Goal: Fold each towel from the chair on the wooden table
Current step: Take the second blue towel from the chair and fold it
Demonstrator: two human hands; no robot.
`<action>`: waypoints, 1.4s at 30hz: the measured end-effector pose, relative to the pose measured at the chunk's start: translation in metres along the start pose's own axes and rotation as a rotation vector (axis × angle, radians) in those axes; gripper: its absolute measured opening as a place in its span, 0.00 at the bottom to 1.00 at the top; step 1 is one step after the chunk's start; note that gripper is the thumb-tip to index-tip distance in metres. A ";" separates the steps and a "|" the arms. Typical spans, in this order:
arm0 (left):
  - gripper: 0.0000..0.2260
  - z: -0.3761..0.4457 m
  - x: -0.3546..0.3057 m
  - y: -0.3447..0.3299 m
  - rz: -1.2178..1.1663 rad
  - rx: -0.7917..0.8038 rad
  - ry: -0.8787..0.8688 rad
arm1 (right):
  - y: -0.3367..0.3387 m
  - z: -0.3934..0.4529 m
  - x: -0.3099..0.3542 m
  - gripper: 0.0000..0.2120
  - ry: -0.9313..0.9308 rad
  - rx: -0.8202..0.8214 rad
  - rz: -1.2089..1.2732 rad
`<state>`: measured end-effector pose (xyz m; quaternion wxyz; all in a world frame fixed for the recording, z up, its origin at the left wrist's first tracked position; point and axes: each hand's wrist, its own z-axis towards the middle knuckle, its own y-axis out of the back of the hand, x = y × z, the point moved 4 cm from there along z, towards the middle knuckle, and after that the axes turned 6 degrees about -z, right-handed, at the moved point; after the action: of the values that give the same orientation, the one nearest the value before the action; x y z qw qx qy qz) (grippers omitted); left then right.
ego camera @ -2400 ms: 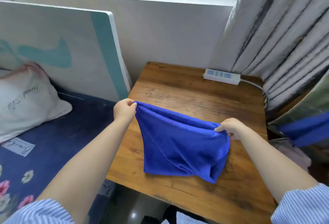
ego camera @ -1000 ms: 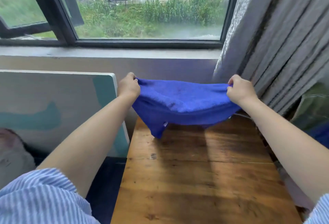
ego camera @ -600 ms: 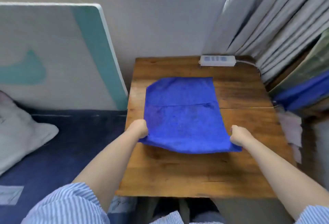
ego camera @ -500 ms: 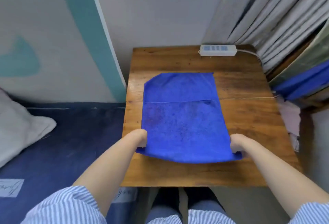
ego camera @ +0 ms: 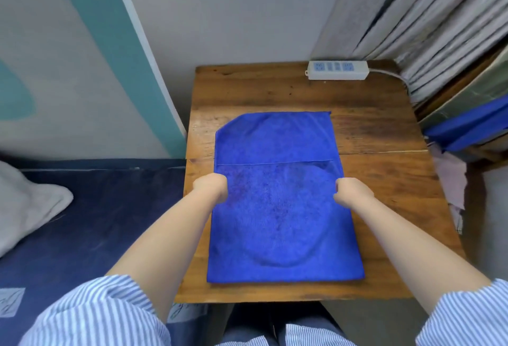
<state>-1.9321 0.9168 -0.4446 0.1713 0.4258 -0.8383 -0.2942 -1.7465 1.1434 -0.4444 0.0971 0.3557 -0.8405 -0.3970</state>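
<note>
Nearest the camera, two forearms in striped sleeves (ego camera: 90,315) reached out over a wooden table (ego camera: 390,197), on which a blue towel (ego camera: 277,222) lay flat, its near edge just inside the table's front edge. The left hand (ego camera: 210,187) and the right hand (ego camera: 351,190) each had fingers curled round a side edge of the towel's upper layer (a folded-over flap whose far edge made a straight seam across the cloth), and beyond that seam the lower layer stretched on, its far left corner turned in at an angle. Farther back a white power strip (ego camera: 337,70) lay on the table's far right corner beside grey curtains (ego camera: 428,15), with a bed (ego camera: 82,222) to the left.
</note>
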 end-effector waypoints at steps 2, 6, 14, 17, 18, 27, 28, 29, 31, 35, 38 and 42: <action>0.07 0.009 -0.005 0.009 -0.031 -0.054 0.002 | 0.009 0.013 0.012 0.09 0.060 -0.057 0.015; 0.13 0.036 -0.016 0.025 -0.082 -0.146 -0.022 | 0.022 0.054 0.028 0.19 0.205 -0.130 -0.029; 0.11 0.082 -0.025 0.014 -0.022 -0.243 -0.058 | 0.036 0.106 0.016 0.10 0.320 -0.040 -0.147; 0.07 0.085 -0.020 0.022 -0.215 -0.210 -0.111 | 0.053 0.109 0.003 0.05 0.385 0.085 -0.027; 0.06 0.084 -0.015 0.027 -0.403 -0.142 -0.153 | 0.060 0.108 0.000 0.05 0.414 0.097 0.007; 0.06 0.080 0.008 0.120 -1.212 0.356 -0.182 | 0.143 0.126 0.000 0.14 0.416 0.330 0.967; 0.09 0.092 0.008 0.130 -1.163 0.208 -0.142 | 0.152 0.138 0.005 0.13 0.398 0.208 0.858; 0.12 0.105 0.008 0.136 -1.041 0.052 -0.099 | 0.157 0.150 0.010 0.10 0.370 0.062 0.665; 0.13 0.130 0.007 0.144 -0.676 -0.186 -0.005 | 0.162 0.175 0.023 0.06 0.306 -0.151 0.280; 0.09 0.158 -0.009 0.132 -0.209 -0.276 0.019 | 0.145 0.200 0.041 0.09 0.264 -0.259 0.042; 0.12 0.176 -0.020 0.128 -0.129 -0.281 -0.086 | 0.134 0.212 0.045 0.09 0.295 -0.278 -0.004; 0.07 0.187 -0.026 0.132 -0.219 -0.189 -0.296 | 0.130 0.217 0.047 0.08 0.395 -0.278 -0.114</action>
<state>-2.0986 1.0648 -0.5050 0.0522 0.4485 -0.7716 -0.4481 -1.9451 1.2982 -0.4984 0.2850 0.4566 -0.7210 -0.4364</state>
